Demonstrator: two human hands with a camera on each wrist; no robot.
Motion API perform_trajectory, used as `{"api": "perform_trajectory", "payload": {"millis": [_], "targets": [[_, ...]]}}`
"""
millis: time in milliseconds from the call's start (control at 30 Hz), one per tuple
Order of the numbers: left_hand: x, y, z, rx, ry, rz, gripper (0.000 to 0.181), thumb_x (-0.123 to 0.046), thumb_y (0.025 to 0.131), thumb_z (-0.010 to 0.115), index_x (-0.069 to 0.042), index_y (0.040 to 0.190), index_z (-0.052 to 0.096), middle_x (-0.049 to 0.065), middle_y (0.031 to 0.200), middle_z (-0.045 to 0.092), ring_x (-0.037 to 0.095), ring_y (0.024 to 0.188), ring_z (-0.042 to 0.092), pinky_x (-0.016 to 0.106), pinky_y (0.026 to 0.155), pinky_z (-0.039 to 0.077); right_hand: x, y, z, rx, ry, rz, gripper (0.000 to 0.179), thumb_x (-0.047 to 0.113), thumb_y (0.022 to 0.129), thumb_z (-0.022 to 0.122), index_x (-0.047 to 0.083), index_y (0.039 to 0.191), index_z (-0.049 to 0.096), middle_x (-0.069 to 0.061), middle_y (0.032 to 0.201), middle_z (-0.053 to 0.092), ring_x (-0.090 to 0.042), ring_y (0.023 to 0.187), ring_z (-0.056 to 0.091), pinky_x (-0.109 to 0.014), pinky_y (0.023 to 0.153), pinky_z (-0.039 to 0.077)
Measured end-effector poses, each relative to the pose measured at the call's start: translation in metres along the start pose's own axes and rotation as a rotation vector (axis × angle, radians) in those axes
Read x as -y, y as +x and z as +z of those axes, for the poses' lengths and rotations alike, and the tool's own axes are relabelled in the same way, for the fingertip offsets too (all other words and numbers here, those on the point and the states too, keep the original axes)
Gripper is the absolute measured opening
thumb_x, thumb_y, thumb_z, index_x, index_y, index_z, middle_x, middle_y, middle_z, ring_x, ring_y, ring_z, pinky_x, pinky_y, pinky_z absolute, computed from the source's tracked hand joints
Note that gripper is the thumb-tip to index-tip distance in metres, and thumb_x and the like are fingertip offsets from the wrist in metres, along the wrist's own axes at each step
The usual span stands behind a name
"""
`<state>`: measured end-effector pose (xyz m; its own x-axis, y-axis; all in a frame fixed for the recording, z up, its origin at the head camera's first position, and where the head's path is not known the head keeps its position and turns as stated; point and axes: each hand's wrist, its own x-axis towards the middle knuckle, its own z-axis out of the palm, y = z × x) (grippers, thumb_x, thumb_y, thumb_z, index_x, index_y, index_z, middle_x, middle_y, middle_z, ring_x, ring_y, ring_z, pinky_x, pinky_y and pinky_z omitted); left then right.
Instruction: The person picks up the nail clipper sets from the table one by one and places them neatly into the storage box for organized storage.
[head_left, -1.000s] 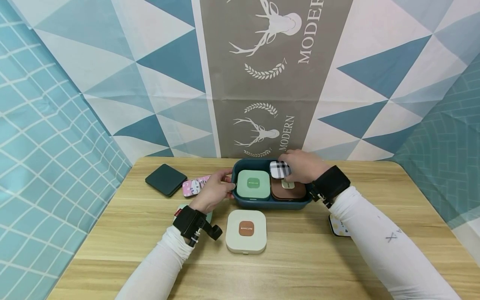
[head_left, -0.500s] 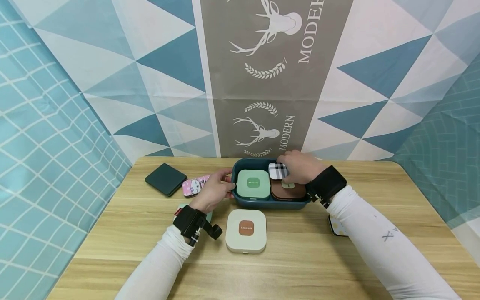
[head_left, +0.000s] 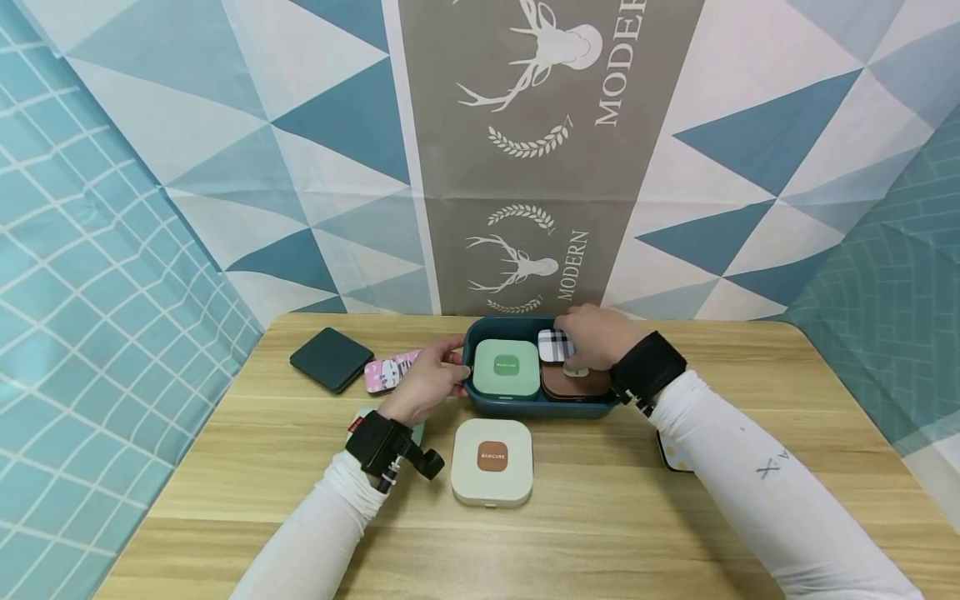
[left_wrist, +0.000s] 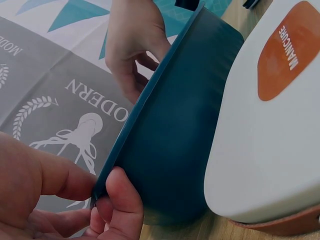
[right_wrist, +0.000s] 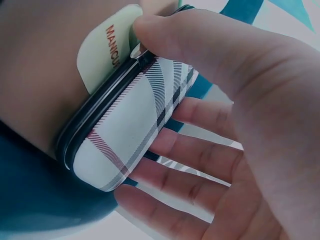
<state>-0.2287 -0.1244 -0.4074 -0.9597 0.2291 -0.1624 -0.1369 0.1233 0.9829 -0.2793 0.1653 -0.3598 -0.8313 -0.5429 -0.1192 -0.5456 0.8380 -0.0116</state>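
The right hand (head_left: pixel 596 337) grips a white plaid rectangular case (right_wrist: pixel 122 132) at a dark-blue oblong plastic tray (head_left: pixel 536 410), whose rim the left hand (head_left: pixel 425 382) pinches.

right hand (right_wrist: pixel 255 110) gripping plaid case (right_wrist: pixel 125 132), brown case (right_wrist: pixel 40 65) with pale label (right_wrist: pixel 100 57), blue container (right_wrist: pixel 45 200)

Cream box (head_left: pixel 492 483): lies on the wood table (head_left: pixel 600 517), bears a brown label reading MANICURE. Mint case (head_left: pixel 418 432): sits left of the cream box, mostly covered. Pink case (head_left: pixel 386 375): lies left of and beyond the cream box, shows a cartoon figure. Dark case (head_left: pixel 332 359): lies farther left of the cream box. Dotted case (head_left: pixel 677 455): lies well right of the cream box, partly covered. Backdrop (head_left: pixel 450 167): rises beyond the cream box, shows deer heads, MODERN, triangles. Gridded cloth (head_left: pixel 97 275): hangs far left of the cream box. Brick-print cloth (head_left: pixel 892 292): hangs far right.
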Motion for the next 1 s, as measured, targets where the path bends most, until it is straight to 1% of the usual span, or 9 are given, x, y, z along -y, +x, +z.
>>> {"api": "perform_trajectory", "payload": {"millis": [267,400,667,733,1000], "targets": [[0.0006,-0.0002,0.0001,0.003,-0.001,0.005,0.058,0.009,0.102,0.053,0.001,0.159,0.042,0.017,0.115,0.046,0.021,0.08,0.056,0.03,0.072,0.058,0.0014,0.0003,0.0031,-0.014,-0.042,0.011,0.053,0.027,0.083,0.089,0.001,0.126,0.072,-0.014,0.112,0.071,-0.03,0.096,0.063,-0.047,0.085,0.057],[0.0012,0.0005,0.0001,0.001,-0.001,0.008,0.058,0.009,0.102,0.053,0.002,0.159,0.042,0.017,0.114,0.046,0.021,0.08,0.056,0.03,0.072,0.058,0.0029,-0.0005,0.0028,-0.018,-0.056,0.018,0.05,0.028,0.083,0.09,0.003,0.123,0.074,-0.012,0.109,0.072,-0.029,0.093,0.064,-0.048,0.084,0.058],[0.0014,0.0009,0.0,-0.004,0.005,0.011,0.058,0.009,0.102,0.053,0.002,0.159,0.042,0.017,0.114,0.046,0.021,0.08,0.056,0.031,0.073,0.058,0.0052,-0.0015,0.0023,-0.033,-0.051,0.027,0.042,0.028,0.082,0.092,0.004,0.114,0.076,-0.008,0.093,0.072,-0.026,0.081,0.064,-0.046,0.076,0.059],[0.001,0.0006,0.0003,-0.005,0.006,0.01,0.057,0.009,0.102,0.053,0.002,0.158,0.042,0.018,0.115,0.046,0.021,0.08,0.056,0.032,0.074,0.058,0.0054,-0.0017,0.0026,-0.042,-0.056,0.025,0.041,0.028,0.082,0.092,0.005,0.113,0.077,-0.008,0.094,0.072,-0.026,0.081,0.064,-0.046,0.075,0.059],[0.0001,-0.0002,0.0006,-0.008,0.002,0.007,0.057,0.009,0.103,0.053,0.002,0.158,0.042,0.018,0.115,0.046,0.02,0.08,0.056,0.033,0.074,0.058,0.0054,-0.0013,0.0031,-0.067,-0.079,-0.01,0.047,0.029,0.081,0.094,0.006,0.119,0.077,-0.011,0.106,0.072,-0.028,0.093,0.067,-0.047,0.082,0.059]]}}
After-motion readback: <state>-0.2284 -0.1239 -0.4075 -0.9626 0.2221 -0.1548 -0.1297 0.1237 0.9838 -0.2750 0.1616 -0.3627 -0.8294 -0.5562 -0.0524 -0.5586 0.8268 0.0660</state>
